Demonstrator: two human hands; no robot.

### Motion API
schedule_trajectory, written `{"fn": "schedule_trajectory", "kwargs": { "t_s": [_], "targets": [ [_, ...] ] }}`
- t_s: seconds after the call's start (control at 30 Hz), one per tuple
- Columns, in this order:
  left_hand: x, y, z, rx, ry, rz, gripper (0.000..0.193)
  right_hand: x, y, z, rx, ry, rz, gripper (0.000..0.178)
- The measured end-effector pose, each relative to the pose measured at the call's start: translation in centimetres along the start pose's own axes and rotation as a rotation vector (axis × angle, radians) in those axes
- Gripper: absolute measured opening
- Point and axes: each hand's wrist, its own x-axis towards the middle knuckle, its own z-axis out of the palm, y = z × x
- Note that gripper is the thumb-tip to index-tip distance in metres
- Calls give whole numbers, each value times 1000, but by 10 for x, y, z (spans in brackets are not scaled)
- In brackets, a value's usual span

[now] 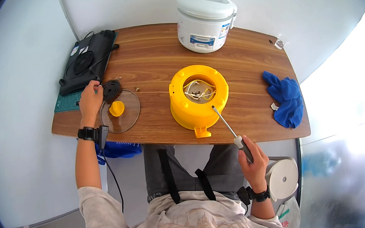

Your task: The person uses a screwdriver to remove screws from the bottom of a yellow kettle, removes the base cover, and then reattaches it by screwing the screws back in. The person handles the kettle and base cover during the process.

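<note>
My right hand (254, 164) is wrapped round the handle of a screwdriver (226, 123). The screwdriver's tip is at the rim of a round yellow appliance housing (180, 109); whether it touches cannot be told. Inside the housing's round opening, white and yellow wires (206, 93) show. On the left of the table, my left hand (90, 103) has its fingers drawn together beside a black slotted disc (112, 90). Anything pinched there is too small or hidden to name. Below the disc lies a glass lid (128, 115) with a yellow knob (117, 108).
An upturned black cooktop (77, 75) rests on a green cutting mat (66, 103) at the left. A white rice cooker (205, 23) stands at the back. A crumpled blue cloth (285, 99) lies at the right, and small screws (137, 89) sit near the lid.
</note>
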Motion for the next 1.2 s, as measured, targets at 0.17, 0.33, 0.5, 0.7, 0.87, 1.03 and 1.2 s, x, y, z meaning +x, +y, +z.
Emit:
{"fn": "schedule_trajectory", "kwargs": {
  "t_s": [0.17, 0.33, 0.5, 0.7, 0.87, 1.03, 1.2],
  "targets": [
    [-1, 27, 0, -125, -7, 156, 18, -2, 2, 0, 8, -3, 11, 44],
    [-18, 107, -9, -419, -247, 269, 18, -7, 6, -1, 23, 8, 26, 42],
    [-31, 184, -22, -495, -391, 482, 19, -13, 14, 0, 235, 49, 211, 42],
    [-31, 249, -26, -260, -602, 640, 21, -16, 19, -2, 340, 48, 266, 42],
    [-31, 252, -15, -40, -645, 797, 23, -19, 21, -3, 312, 16, 270, 42],
    [-32, 263, -19, 47, -671, 813, 17, -19, 24, -3, 316, 23, 292, 41],
    [-33, 264, -18, 82, -639, 831, 15, -18, 23, -3, 319, 30, 297, 42]
  ]
}}
